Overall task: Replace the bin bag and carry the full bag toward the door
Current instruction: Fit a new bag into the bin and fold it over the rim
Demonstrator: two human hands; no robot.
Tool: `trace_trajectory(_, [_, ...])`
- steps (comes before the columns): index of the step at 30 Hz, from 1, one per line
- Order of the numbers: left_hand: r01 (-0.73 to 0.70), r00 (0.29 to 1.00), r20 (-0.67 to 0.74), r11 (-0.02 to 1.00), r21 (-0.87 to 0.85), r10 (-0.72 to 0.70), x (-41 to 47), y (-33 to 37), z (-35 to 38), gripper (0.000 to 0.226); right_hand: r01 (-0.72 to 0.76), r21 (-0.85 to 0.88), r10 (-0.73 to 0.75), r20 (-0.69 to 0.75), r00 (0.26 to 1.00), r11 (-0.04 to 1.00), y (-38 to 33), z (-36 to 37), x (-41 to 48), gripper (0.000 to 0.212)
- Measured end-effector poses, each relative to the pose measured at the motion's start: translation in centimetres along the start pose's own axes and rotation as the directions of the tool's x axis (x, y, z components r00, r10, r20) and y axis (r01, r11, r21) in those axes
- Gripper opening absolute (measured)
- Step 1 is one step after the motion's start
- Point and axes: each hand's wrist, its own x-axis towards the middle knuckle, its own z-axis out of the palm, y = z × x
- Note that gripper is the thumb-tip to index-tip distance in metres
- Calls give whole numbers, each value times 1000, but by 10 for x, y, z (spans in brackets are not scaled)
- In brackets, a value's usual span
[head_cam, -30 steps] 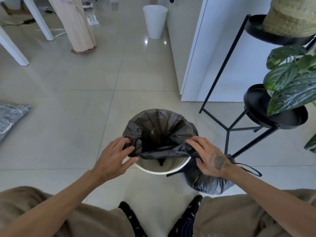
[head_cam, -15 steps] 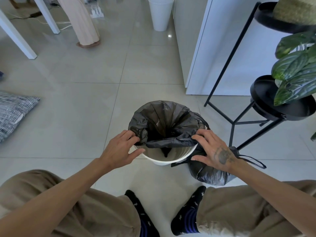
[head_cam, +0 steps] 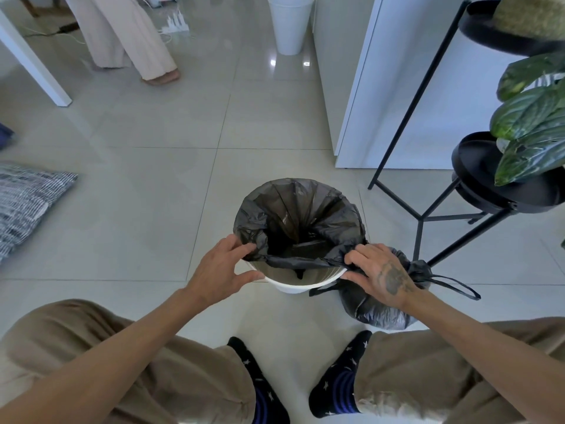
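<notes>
Gripping opposite edges of thin black plastic liner bag (head_cam: 293,215), frame centre, with left hand (head_cam: 223,270) and right hand (head_cam: 379,272), over round white plastic bin (head_cam: 290,287). Lower right, beside bin: tied full black bag (head_cam: 382,313).

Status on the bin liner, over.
Left hand, right hand grip fresh liner. Far rim covered, near rim bare. Full bag tied, on floor beside bin. Plant stand close right.

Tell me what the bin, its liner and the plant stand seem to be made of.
Bin: probably plastic, smooth white, thin moulded rim.
Liner: thin black plastic film, glossy, creased, slightly see-through.
Plant stand: likely metal, matte black, thin straight rods.
</notes>
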Motion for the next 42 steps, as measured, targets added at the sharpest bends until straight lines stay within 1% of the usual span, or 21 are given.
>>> trace_trajectory(2, [-6, 1000, 10, 1000, -23, 7, -1, -2, 1, 66, -3, 26, 4, -22, 1000, 1000, -3, 2, -1, 22])
trace_trajectory(7, [58, 998, -16, 989, -137, -61, -4, 7, 1, 33, -34, 28, 36, -75, 997, 999, -13, 0, -4, 17])
trace_trajectory(11, [114, 989, -67, 977, -179, -128, -8, 14, 9, 17, -162, 35, 164, -78, 983, 986, -25, 3, -6, 21])
trace_trajectory(14, [121, 980, -141, 980, -158, -144, -15, 21, 16, 15, -289, 64, 293, -72, 953, 955, -32, 4, -7, 21])
trace_trajectory(15, [132, 977, -146, 980, -148, -154, -17, 23, 20, 16, -333, 73, 337, -54, 940, 940, -34, 6, -9, 20])
trace_trajectory(18, [181, 971, -136, 975, -127, -198, -28, 27, 29, 32, -433, 65, 433, 8, 901, 899, -40, 14, -13, 23])
trace_trajectory(20, [238, 960, -111, 960, -147, -255, -35, 32, 29, 44, -498, 62, 496, 42, 867, 865, -45, 15, -9, 22])
trace_trajectory(21, [259, 957, -92, 952, -162, -276, -37, 33, 30, 45, -531, 73, 528, 59, 847, 844, -47, 16, -7, 20])
trace_trajectory(24, [312, 944, -37, 922, -230, -328, -37, 38, 34, 33, -635, 144, 626, 103, 773, 759, -52, 19, -4, 17])
trace_trajectory(27, [412, 907, 64, 844, -344, -417, -29, 43, 30, 25, -710, 236, 702, 133, 700, 664, -54, 18, 2, 14])
trace_trajectory(29, [512, 856, 167, 755, -410, -490, -21, 43, 25, 26, -733, 273, 718, 174, 674, 623, -50, 24, 6, 6])
trace_trajectory(30, [571, 817, 227, 689, -446, -530, -17, 43, 23, 25, -730, 274, 710, 186, 680, 627, -46, 28, 7, 5])
trace_trajectory(32, [690, 707, 356, 487, -535, -611, -14, 41, 18, 21, -729, 273, 702, 207, 681, 627, -44, 27, 9, 18])
trace_trajectory(33, [720, 661, 394, 390, -575, -639, -12, 40, 17, 27, -756, 299, 728, 223, 648, 582, -45, 23, 10, 24])
trace_trajectory(34, [728, 630, 402, 324, -604, -665, -12, 38, 18, 35, -788, 352, 762, 247, 598, 505, -47, 21, 9, 29])
trace_trajectory(36, [690, 599, 329, 263, -674, -730, -10, 38, 20, 44, -827, 466, 846, 257, 468, 315, -49, 18, 11, 32])
trace_trajectory(37, [658, 581, 281, 238, -715, -764, -8, 40, 21, 50, -821, 530, 884, 255, 392, 211, -50, 17, 12, 31])
trace_trajectory(39, [611, 503, 253, 134, -780, -827, -3, 49, 20, 55, -748, 663, 929, 291, 229, -24, -58, 13, 15, 18])
trace_trajectory(40, [603, 459, 281, 64, -795, -843, -2, 55, 20, 58, -700, 703, 920, 349, 181, -129, -65, 9, 19, 10])
trace_trajectory(41, [615, 419, 327, 0, -789, -847, -1, 62, 22, 60, -676, 710, 902, 401, 157, -197, -71, 6, 21, 20])
trace_trajectory(42, [641, 390, 381, -50, -766, -838, 0, 69, 24, 62, -679, 696, 880, 449, 156, -235, -77, 6, 23, 33])
